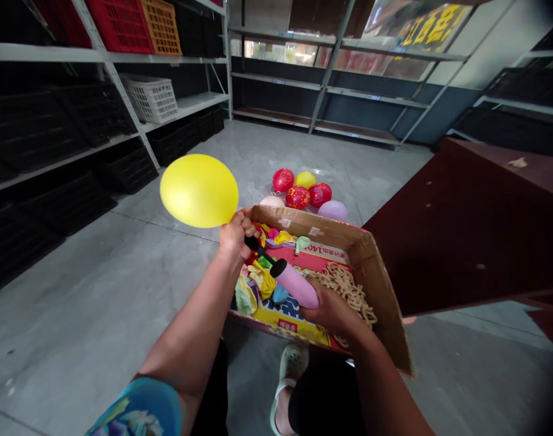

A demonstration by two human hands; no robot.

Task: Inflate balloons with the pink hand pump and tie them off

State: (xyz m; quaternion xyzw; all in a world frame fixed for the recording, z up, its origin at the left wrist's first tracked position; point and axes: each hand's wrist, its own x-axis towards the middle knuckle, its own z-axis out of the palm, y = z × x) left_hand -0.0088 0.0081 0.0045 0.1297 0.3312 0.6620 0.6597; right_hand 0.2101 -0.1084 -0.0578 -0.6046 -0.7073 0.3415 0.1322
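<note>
A large inflated yellow balloon (198, 191) sticks out to the left from my left hand (236, 235), whose fingers are closed around its neck at the black tip of a hand pump. My right hand (326, 306) is wrapped around the pink body of this balloon pump (297, 283). The pump slants across an open cardboard box (385, 284). In the box lie several limp balloons (260, 278) of many colours on the left and a heap of beige cord-like strands (344, 284) on the right. The exact join of balloon and nozzle is hidden by my left fingers.
Several inflated balloons (298, 197), red, yellow, pink and purple, lie on the grey floor (135, 266) beyond the box. A dark red wooden panel (467, 230) stands close on the right. Metal shelves (280, 82) with crates (149, 97) line the left and back.
</note>
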